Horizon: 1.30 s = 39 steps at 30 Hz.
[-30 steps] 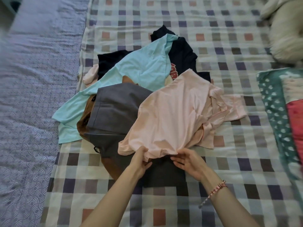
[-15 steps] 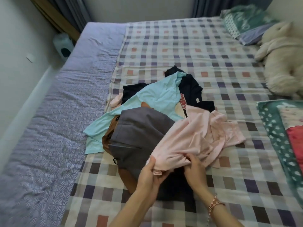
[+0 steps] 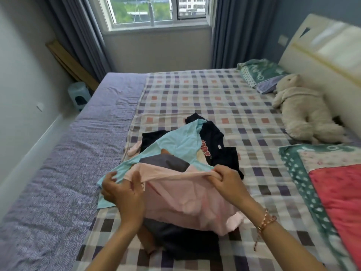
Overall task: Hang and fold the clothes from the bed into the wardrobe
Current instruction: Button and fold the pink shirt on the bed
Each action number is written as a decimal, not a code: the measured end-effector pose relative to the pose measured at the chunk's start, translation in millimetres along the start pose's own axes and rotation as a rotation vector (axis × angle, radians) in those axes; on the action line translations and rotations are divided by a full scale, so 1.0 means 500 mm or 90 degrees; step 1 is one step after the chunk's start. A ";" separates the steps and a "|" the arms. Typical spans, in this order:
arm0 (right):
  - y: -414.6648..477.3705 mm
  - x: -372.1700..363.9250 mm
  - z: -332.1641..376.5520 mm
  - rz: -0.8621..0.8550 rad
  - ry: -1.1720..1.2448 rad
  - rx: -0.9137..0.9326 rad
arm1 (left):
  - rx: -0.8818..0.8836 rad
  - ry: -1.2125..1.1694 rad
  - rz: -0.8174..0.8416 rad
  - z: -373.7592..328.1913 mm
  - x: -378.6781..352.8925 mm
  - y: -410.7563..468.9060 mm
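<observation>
A pale pink shirt (image 3: 187,200) is lifted off the pile, its top edge stretched between both hands. My left hand (image 3: 123,190) grips the left end of that edge. My right hand (image 3: 226,182) pinches the right end, fingers curled over the cloth. Under and behind the pink shirt lies a heap of clothes on the checked bedspread (image 3: 214,98): a light blue shirt (image 3: 175,145), a grey garment (image 3: 166,161), a navy shirt with red lettering (image 3: 213,141), a brown piece (image 3: 148,243) and dark cloth (image 3: 187,241). No wardrobe is in view.
A cream plush rabbit (image 3: 304,112) lies at the right by the headboard (image 3: 322,55). A green pillow (image 3: 259,73) sits behind it, and a green and red quilt (image 3: 332,192) lies at the near right. A purple sheet (image 3: 68,163) covers the bed's left side. A blue stool (image 3: 78,94) stands by the wall.
Both hands have raised the pink shirt off the pile and spread apart, stretching its edge. The view has tilted up, now showing the window and headboard.
</observation>
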State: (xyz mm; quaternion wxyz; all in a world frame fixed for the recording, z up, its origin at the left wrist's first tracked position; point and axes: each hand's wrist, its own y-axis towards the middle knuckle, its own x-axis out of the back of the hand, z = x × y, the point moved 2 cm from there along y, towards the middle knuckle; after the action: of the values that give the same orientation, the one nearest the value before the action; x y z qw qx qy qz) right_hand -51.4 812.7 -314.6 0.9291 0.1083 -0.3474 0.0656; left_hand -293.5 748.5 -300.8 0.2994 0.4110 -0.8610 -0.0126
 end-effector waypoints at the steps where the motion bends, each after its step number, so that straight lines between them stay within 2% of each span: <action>1: 0.004 0.006 0.007 -0.007 -0.011 0.018 | -0.050 -0.017 0.004 -0.007 0.011 0.006; 3: 0.009 0.015 0.021 -0.019 -0.019 0.056 | -0.067 -0.108 0.036 -0.017 0.030 0.022; 4: 0.010 0.022 0.030 -0.016 -0.014 0.070 | -0.040 -0.144 0.064 -0.025 0.038 0.027; 6: 0.021 0.039 0.045 -0.006 -0.007 0.077 | -0.029 -0.159 0.103 -0.048 0.050 0.037; 9: 0.057 0.094 0.072 -0.003 -0.010 0.066 | -0.118 -0.139 0.227 -0.095 0.076 0.059; 12: 0.097 0.170 0.093 0.041 -0.069 0.062 | -0.342 0.082 0.354 -0.136 0.100 0.091; 14: 0.104 0.213 0.118 0.099 -0.157 0.076 | -0.414 0.258 0.398 -0.169 0.111 0.104; 16: 0.107 0.246 0.147 0.133 -0.250 0.099 | -0.396 0.352 0.383 -0.207 0.122 0.119; 18: 0.115 0.278 0.171 0.119 -0.266 0.133 | -0.394 0.290 0.349 -0.246 0.142 0.139; 20: 0.130 0.316 0.187 0.081 -0.207 0.159 | -0.385 0.180 0.285 -0.278 0.173 0.167; 22: 0.150 0.344 0.197 0.043 -0.151 0.166 | -0.355 0.168 0.215 -0.290 0.197 0.191; 25: 0.172 0.361 0.238 0.017 -0.120 0.171 | -0.326 0.286 0.155 -0.268 0.211 0.207; 27: 0.186 0.358 0.258 0.036 -0.123 0.144 | -0.241 0.338 0.183 -0.225 0.217 0.204; 29: 0.195 0.349 0.257 0.080 -0.104 0.080 | -0.171 0.311 0.236 -0.187 0.232 0.198; 32: 0.193 0.331 0.237 0.172 -0.005 -0.004 | -0.127 0.276 0.274 -0.161 0.255 0.189; 35: 0.186 0.329 0.237 0.258 0.023 0.008 | -0.071 0.151 0.228 -0.154 0.276 0.194; 37: 0.185 0.338 0.239 0.350 0.050 0.010 | -0.023 0.034 0.209 -0.158 0.293 0.200; 39: 0.189 0.349 0.234 0.443 0.058 0.009 | -0.023 -0.006 0.221 -0.174 0.311 0.206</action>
State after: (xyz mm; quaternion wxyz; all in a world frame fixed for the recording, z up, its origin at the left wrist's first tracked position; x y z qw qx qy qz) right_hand -13.2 883.4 -98.7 0.8648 -0.0137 -0.3210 0.3858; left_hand -395.1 725.0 -123.4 0.3002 0.2505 -0.9201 0.0220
